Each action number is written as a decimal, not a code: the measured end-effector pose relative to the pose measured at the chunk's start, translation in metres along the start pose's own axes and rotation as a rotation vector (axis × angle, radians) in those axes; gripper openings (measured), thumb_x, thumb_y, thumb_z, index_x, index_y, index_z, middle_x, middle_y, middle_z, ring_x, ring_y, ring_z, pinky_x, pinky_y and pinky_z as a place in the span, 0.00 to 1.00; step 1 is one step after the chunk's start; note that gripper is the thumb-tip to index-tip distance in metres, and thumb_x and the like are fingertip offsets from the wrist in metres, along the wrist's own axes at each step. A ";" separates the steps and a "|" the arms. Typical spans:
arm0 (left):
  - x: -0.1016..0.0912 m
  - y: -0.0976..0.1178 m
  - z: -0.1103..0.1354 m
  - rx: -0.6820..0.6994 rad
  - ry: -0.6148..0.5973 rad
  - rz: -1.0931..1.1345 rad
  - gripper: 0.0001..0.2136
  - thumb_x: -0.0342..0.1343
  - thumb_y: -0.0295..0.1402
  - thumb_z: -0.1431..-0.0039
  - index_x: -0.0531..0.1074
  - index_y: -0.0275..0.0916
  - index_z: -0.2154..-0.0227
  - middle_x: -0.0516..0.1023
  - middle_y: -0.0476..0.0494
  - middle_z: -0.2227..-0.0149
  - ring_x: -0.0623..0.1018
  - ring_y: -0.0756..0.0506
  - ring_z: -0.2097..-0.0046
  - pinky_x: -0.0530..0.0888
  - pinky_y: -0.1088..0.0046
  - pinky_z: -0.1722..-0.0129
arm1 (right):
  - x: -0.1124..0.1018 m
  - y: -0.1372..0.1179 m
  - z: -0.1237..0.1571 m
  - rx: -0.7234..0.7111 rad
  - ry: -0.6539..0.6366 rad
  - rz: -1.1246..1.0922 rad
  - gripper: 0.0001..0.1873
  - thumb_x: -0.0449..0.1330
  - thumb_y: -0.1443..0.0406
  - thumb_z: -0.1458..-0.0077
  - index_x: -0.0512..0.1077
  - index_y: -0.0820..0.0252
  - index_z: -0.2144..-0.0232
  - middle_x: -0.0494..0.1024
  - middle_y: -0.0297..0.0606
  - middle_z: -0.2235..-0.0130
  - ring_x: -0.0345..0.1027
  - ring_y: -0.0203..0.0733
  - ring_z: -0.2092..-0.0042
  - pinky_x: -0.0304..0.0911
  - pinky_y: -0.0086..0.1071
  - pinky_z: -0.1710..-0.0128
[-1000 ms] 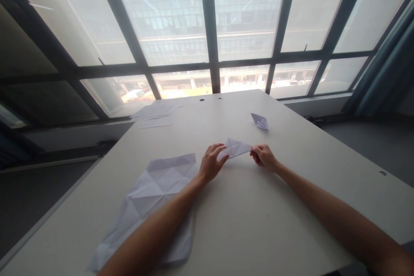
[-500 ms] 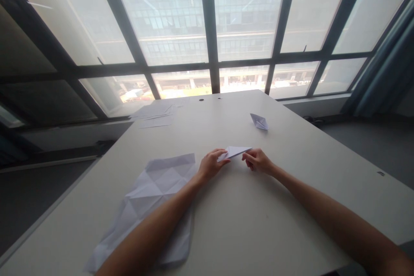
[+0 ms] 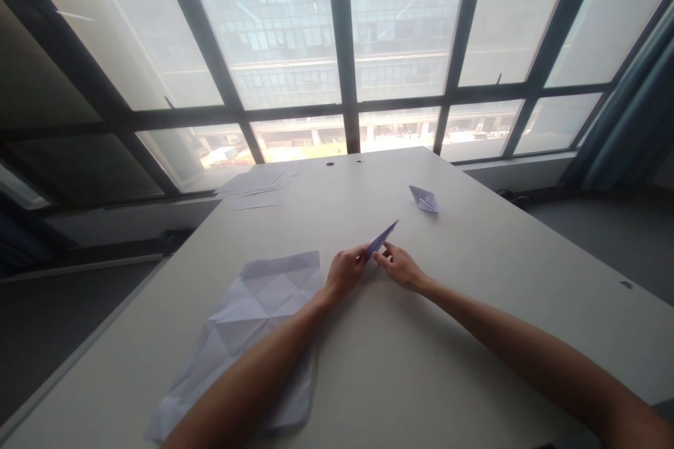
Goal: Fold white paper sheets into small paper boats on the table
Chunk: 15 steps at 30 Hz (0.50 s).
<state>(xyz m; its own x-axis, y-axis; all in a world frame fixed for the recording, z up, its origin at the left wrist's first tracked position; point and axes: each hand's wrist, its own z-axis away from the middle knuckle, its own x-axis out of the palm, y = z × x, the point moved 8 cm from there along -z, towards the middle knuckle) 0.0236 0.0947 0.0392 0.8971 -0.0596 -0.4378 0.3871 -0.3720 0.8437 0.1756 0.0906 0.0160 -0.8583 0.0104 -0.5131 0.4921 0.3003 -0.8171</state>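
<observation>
The folded paper [image 3: 383, 237] is held between the two hands near the middle of the bench [image 3: 400, 372], seen nearly edge-on, its point directed toward one o'clock. The left hand [image 3: 347, 268] is closed in a pinch on its near end, at the eight o'clock side. The right hand [image 3: 399, 266] is at five o'clock, fingertips at the paper's lower edge; at this distance, whether they grip or merely touch cannot be told. A creased sheet [image 3: 250, 305] lies at eight o'clock, a second folded piece [image 3: 424, 200] between one and two. Judged handling: very light, stiffer along layered creases, soft at single-ply flaps, easily crumpled or torn. Recommended hold: a light pinch on the thick folded edge, keeping pressure off the thin point.
</observation>
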 end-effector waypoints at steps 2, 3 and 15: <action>0.001 0.009 0.001 0.124 -0.001 -0.090 0.12 0.54 0.34 0.38 0.78 0.48 0.54 0.81 0.45 0.55 0.81 0.39 0.56 0.76 0.66 0.56 | 0.006 -0.003 0.001 0.052 0.041 -0.084 0.27 0.57 0.53 0.42 0.63 0.55 0.43 0.79 0.41 0.61 0.72 0.40 0.70 0.64 0.31 0.69; 0.001 0.014 0.002 0.194 0.006 -0.129 0.14 0.52 0.34 0.37 0.77 0.47 0.52 0.81 0.45 0.54 0.81 0.40 0.55 0.76 0.66 0.56 | 0.010 -0.005 0.003 0.074 0.049 -0.136 0.30 0.56 0.53 0.41 0.58 0.54 0.40 0.79 0.42 0.58 0.71 0.38 0.72 0.65 0.31 0.71; -0.009 0.018 0.008 0.252 0.166 -0.127 0.17 0.50 0.32 0.36 0.71 0.41 0.46 0.81 0.42 0.56 0.81 0.45 0.62 0.78 0.74 0.66 | 0.010 -0.014 0.010 0.020 0.185 -0.393 0.17 0.47 0.58 0.38 0.62 0.59 0.50 0.75 0.34 0.69 0.69 0.34 0.79 0.64 0.27 0.81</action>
<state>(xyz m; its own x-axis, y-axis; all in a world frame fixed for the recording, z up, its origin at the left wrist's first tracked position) 0.0212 0.0816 0.0558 0.8753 0.1465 -0.4608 0.4522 -0.5855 0.6728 0.1611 0.0769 0.0197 -0.9917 0.0702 -0.1078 0.1239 0.2969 -0.9468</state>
